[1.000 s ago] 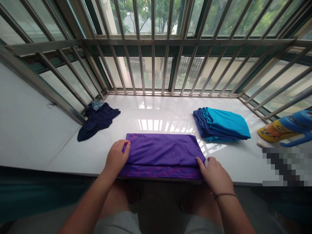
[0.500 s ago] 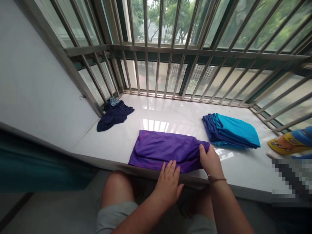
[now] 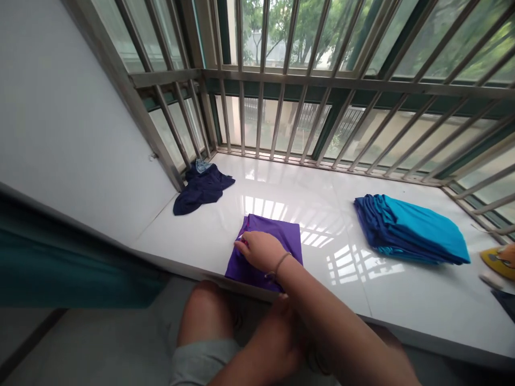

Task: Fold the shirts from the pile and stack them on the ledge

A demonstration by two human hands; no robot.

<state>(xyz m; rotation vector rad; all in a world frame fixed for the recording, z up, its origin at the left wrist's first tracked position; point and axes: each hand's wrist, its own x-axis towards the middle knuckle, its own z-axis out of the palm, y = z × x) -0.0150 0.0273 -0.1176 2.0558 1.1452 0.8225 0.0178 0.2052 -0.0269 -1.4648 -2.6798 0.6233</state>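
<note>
A purple cloth lies folded over on the white sill, its near edge at the sill's front edge. My right hand is on its left part, with the fingers closed on the end of the folded-over layer. A bracelet circles that wrist. Below the near edge of the cloth is my left hand. My right forearm crosses over it and hides most of its fingers, so I cannot make out their grip. To the right is a stack of folded cloths, bright blue on top and dark blue under it.
A crumpled dark navy cloth lies in the sill's left corner. Metal bars stand along the window. A yellow object is cut off at the right edge. A teal curtain hangs at the left.
My right hand has carried the right end of the purple cloth over to the left, so the cloth is about half as long. My left hand has drawn back towards me. The view has shifted.
</note>
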